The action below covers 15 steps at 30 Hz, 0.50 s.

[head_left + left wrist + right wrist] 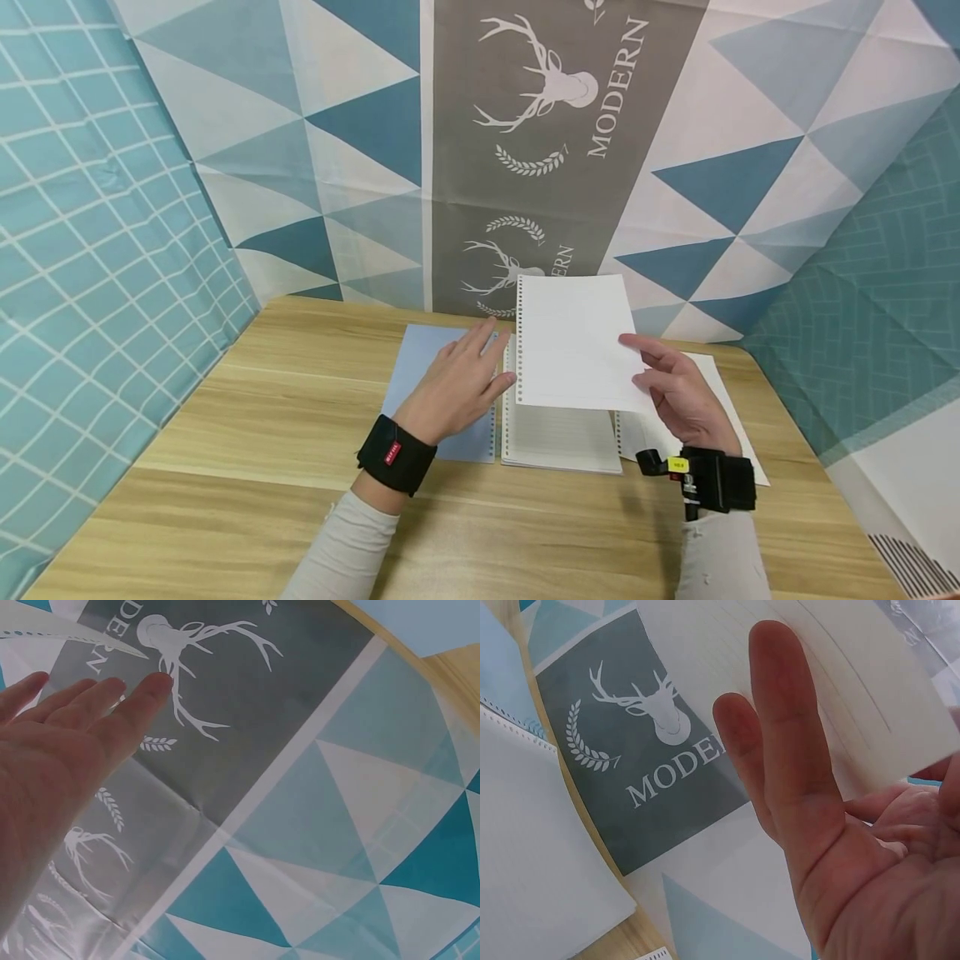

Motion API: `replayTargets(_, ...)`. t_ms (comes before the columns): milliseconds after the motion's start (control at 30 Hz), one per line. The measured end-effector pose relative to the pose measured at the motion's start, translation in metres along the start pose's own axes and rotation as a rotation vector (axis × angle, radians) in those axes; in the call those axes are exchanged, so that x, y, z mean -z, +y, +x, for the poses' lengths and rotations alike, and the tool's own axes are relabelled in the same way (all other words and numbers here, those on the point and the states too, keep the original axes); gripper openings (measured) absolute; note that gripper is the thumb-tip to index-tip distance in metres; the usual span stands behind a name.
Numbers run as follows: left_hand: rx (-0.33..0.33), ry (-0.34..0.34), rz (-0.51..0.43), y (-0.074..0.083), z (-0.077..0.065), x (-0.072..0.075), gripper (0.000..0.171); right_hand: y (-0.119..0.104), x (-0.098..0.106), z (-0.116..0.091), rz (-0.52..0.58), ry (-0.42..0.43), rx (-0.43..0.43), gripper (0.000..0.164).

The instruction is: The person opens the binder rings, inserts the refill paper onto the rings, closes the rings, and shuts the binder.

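My right hand (686, 396) pinches the right edge of a loose white sheet (573, 342) with a row of punched holes down its left side. Faint ruled lines show on this sheet in the right wrist view, where two fingers (791, 727) lie over it. Beneath the raised sheet, a stack of lined, punched paper (562, 437) lies on the table. My left hand (461, 383) hovers with fingers extended beside the sheet's punched edge, over a light blue cover (420, 358). Nothing is in the left hand.
More white punched paper (720, 383) lies right of the stack, partly behind my right hand and forearm. The wooden table (247, 400) ends at a patterned cloth backdrop (360, 167). Tiled-pattern cloth (90, 208) hangs along the left side.
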<state>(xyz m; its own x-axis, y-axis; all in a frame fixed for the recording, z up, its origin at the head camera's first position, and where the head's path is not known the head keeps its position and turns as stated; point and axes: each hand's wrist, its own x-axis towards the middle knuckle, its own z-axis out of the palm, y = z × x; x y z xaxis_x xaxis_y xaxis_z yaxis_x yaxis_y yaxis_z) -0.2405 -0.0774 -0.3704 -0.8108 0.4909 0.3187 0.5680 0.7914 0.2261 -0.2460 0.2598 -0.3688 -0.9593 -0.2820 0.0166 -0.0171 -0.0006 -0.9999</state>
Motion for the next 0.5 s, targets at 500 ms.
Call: replayTargets(500,-0.010,-0.014,-0.012,0.0016,0.0001,-0.0016,0.062,0.0010,-0.0029,0.0026,-0.014,-0.002,-0.023,0.063)
